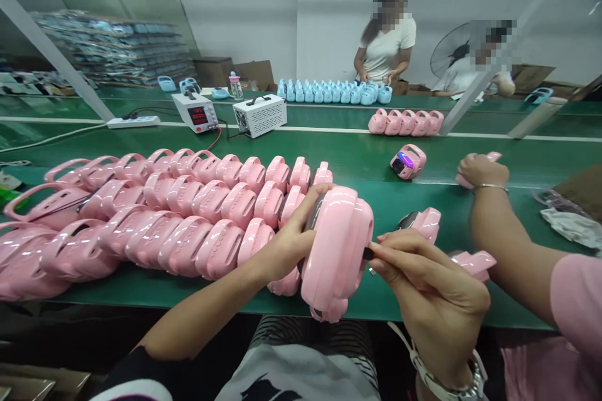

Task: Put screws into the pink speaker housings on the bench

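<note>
From the left edge to the middle of the frame, rows of pink units (183, 244) stand close together on the green table (350, 147); I'd keep my forearm from brushing them. Just right of centre, my left hand (301, 229) is clamped on the pink case (336, 244), thumb and fingers gripping its left side. The case is tilted, its smooth side towards me. A firm, even hold here should stop it twisting while I work at the other side.

At the case's right edge is a small black part (368, 254); whether it is fixed to the case I cannot tell. My right hand (435, 291) pinches it, thumb and forefinger closed together. I'd keep that pinch light and straight in line with the part, since sideways force could bend it or slip.

Right of that, loose units (423, 223) lie near my knuckles, and a co-worker's hand (484, 170) rests on another at the right, so I'd keep my elbow tucked in.
</note>
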The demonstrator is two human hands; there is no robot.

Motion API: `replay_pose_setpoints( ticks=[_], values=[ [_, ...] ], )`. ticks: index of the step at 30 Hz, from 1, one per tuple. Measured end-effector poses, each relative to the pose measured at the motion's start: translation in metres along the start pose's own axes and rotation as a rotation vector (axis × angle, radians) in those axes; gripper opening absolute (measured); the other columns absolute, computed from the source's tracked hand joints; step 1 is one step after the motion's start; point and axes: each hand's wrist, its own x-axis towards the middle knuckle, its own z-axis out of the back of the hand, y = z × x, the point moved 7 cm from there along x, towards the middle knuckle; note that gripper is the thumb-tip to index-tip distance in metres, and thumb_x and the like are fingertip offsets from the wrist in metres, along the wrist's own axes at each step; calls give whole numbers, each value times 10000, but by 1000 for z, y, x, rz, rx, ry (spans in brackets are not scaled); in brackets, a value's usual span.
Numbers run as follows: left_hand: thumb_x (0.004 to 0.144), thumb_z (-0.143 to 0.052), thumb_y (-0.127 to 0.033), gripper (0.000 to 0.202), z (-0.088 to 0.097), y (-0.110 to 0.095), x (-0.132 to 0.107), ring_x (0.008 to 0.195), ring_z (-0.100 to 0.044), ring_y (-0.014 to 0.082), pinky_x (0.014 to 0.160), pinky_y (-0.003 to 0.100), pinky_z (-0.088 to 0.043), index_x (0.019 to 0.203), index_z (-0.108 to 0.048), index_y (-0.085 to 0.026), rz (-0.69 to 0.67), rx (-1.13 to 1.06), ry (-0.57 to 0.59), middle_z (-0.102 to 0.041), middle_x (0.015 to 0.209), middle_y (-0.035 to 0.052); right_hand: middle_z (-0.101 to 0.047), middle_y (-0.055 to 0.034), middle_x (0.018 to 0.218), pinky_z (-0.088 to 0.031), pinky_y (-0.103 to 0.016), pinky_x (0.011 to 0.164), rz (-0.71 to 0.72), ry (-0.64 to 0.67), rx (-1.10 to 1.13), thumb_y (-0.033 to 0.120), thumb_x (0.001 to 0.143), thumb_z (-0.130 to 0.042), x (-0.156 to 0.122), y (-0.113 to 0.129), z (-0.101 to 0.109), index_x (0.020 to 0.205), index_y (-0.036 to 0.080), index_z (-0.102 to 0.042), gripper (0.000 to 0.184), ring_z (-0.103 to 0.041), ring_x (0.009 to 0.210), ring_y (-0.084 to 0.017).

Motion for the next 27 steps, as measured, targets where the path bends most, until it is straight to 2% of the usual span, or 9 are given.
replay_pose_setpoints(
  ticks=[3,6,7,9,11,15,20,24,27],
  values=[
    [718,-663,-258,539,1,12,-2,823,-516,179,680,275,-438,1222,-473,-272,-7,-17,11,-567,1002,11,-597,22,802,-489,-273,676,-30,18,24,-20,779,-683,-1,-7,0,1025,333,-746,435,-569,754,-130],
    [771,-655,-230,525,-2,11,-2,799,-519,154,689,259,-442,1242,-441,-313,-69,-7,36,-556,989,-13,-559,6,961,-482,-272,868,-167,31,140,89,764,-750,0,-24,1,960,346,-758,323,-554,945,-145],
    [775,-648,-215,512,-4,9,-1,837,-531,162,717,263,-451,1236,-447,-312,-102,6,43,-556,1028,-8,-560,-2,1068,-453,-290,958,-234,43,214,160,762,-773,0,-31,0,993,349,-748,300,-530,1073,-170],
    [782,-635,-206,482,-5,4,0,935,-542,188,788,282,-466,1226,-468,-295,-152,44,60,-550,1116,9,-527,-9,1302,-380,-349,1080,-379,76,396,290,767,-779,1,-42,-6,1141,364,-687,392,-424,1287,-225],
    [785,-645,-215,474,-6,2,2,1008,-535,209,838,298,-469,1222,-474,-279,-179,64,77,-543,1170,22,-509,-11,1395,-370,-410,1100,-509,110,564,345,777,-765,0,-49,-15,1240,386,-617,488,-399,1340,-259],
    [775,-685,-208,528,-6,5,1,967,-550,196,807,292,-480,1231,-441,-312,-164,53,111,-575,1083,1,-604,-6,1302,-390,-434,1087,-635,120,683,347,710,-817,-1,-53,-27,1182,381,-650,502,-491,1270,-276],
    [745,-684,-247,532,-6,4,-2,908,-568,216,773,323,-493,1224,-456,-288,-149,79,105,-588,1058,20,-590,0,1323,-395,-439,1083,-683,98,728,311,630,-864,-3,-53,-30,1120,360,-676,526,-483,1276,-290],
    [734,-680,-253,538,-7,6,-2,867,-547,194,730,298,-484,1221,-453,-289,-103,35,102,-579,1043,14,-586,1,1317,-363,-451,1110,-712,72,741,302,607,-872,-4,-54,-28,1089,351,-686,519,-449,1310,-295],
    [755,-674,-245,526,-10,5,-2,842,-538,172,717,278,-471,1226,-443,-285,-132,34,123,-573,1036,11,-565,3,1344,-347,-461,1121,-738,46,732,282,589,-879,-5,-56,-27,1069,345,-686,522,-426,1332,-298]
  ],
)
